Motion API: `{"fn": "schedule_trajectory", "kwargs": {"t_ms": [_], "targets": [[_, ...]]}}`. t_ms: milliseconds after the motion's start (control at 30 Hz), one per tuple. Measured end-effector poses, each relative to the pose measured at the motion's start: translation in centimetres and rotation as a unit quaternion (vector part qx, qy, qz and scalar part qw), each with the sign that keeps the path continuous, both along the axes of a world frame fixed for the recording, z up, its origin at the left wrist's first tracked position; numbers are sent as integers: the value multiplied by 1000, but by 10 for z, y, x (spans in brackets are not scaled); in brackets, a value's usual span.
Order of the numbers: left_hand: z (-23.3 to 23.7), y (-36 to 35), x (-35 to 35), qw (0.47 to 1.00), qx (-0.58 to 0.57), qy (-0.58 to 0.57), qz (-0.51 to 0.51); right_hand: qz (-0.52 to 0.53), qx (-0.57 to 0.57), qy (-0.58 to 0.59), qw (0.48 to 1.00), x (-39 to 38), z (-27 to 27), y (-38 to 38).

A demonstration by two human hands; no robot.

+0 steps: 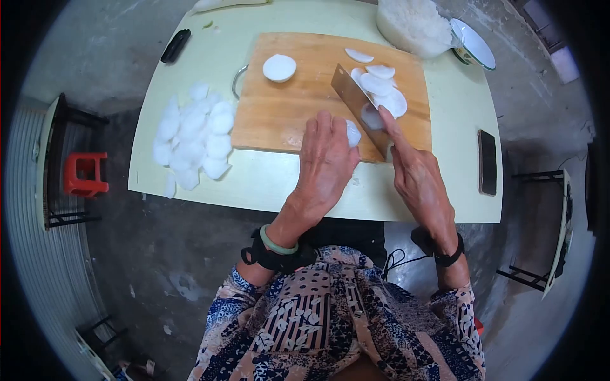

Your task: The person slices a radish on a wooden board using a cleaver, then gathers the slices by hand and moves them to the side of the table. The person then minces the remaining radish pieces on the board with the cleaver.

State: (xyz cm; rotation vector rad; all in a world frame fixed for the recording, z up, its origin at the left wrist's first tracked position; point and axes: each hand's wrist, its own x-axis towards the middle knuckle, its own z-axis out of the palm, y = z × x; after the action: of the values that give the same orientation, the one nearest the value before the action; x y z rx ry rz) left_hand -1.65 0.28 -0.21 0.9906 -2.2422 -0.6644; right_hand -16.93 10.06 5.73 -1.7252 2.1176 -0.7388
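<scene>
My left hand (323,166) is curled over a piece of white radish (353,134) near the front edge of the wooden cutting board (298,120). In my right hand (416,178) is a cleaver (357,101), its handle hidden by the palm and a finger laid along the blade. The blade stands on the board just right of the radish piece. Several thin white radish slices (389,98) lie beyond the blade's right side. A radish half (279,68) rests cut face up at the board's upper left.
A spread of white slices (190,133) covers the table's left part. A tub heaped with white shreds (416,28) and a rimmed bowl (473,44) stand at the back right. A phone (487,162) lies right; a black object (176,46) lies back left. A red stool (86,174) is left.
</scene>
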Motion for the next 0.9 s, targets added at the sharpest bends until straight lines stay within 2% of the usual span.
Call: {"fn": "schedule_trajectory", "kwargs": {"t_ms": [67, 133, 333, 400, 533, 633, 833, 900], "targets": [[-6, -7, -1, 998, -41, -7, -42, -6, 4, -6, 1000, 1, 1, 3], [-7, -11, 5, 998, -28, 14, -47, -13, 9, -14, 1000, 3, 2, 6], [-9, -8, 6, 999, -1, 36, -41, -18, -106, -15, 994, 11, 1, -4], [-10, -5, 4, 999, -7, 33, -39, 9, 21, 41, 999, 7, -3, -10], [-5, -4, 5, 999, -33, -5, -31, 18, -1, 9, 1000, -1, -3, -9], [-13, -9, 13, 998, -47, -15, -27, -14, 65, 12, 998, 2, 7, -5], [-10, -6, 10, 998, -69, 4, 13, -14, -3, 2, 1000, 9, 3, -2], [-10, -7, 10, 998, -62, -10, 14, 3, -111, 8, 994, 12, -1, -7]]}}
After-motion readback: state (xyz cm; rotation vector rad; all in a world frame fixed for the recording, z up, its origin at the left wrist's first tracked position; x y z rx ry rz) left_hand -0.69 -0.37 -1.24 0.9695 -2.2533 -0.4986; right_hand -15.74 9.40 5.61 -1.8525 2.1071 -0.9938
